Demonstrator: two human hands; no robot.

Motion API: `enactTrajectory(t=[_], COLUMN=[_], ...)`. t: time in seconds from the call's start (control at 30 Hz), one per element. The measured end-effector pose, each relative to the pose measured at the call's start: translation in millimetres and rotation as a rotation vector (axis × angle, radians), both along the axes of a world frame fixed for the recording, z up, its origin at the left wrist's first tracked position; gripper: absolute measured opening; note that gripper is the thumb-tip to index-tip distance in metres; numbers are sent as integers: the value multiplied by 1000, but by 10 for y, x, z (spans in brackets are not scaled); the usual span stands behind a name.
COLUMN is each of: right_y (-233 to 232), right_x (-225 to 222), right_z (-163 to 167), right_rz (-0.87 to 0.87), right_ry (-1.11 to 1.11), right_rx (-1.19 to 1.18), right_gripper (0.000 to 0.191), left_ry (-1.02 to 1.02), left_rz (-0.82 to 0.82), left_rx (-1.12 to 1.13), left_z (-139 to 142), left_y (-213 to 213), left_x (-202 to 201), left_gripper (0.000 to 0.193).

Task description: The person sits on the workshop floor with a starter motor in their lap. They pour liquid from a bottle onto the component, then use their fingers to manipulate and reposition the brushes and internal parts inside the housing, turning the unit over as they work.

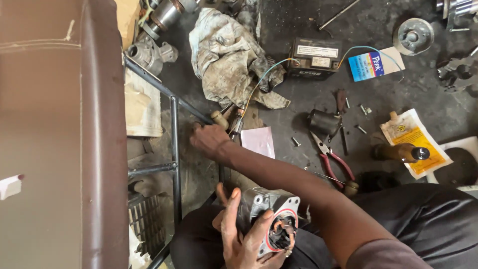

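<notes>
Motor housing, left hand grip wrapped around it, right hand grip unclear

The right hand hides whatever its fingers touch; small screws blur.

There were one battery, one pair of pliers, one rag, two hands, and several loose screws.

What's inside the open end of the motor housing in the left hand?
Inside the motor housing, held by the left hand, dark brushes and copper-coloured wiring show within a red-ringed opening. Deeper parts are hidden by shadow and by the fingers.
</notes>
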State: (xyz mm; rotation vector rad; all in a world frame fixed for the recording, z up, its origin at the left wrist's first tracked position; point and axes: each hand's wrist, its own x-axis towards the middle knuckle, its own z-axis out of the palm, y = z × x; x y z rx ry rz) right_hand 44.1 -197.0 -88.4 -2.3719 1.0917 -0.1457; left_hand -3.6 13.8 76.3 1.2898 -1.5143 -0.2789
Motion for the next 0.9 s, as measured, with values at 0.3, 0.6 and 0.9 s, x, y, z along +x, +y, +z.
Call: enactTrajectory(t=[0.3, 0.6, 0.9], right_y=[288, 365, 568], right_x=[300, -1066, -1448], right_z=[146, 547, 702], right_rz=[534, 842, 981], right_ry=[34, -262, -254], right_rx=[-48, -376, 53], right_gripper=[18, 23, 25], left_ry=[-329, -21, -9], left_rz=[-122, -189, -68], left_rx=[-138, -113, -54], left_z=[74, 180, 207], left_y=[-53, -71, -22], left_x=[138, 128, 109], left_gripper=[56, 52, 60])
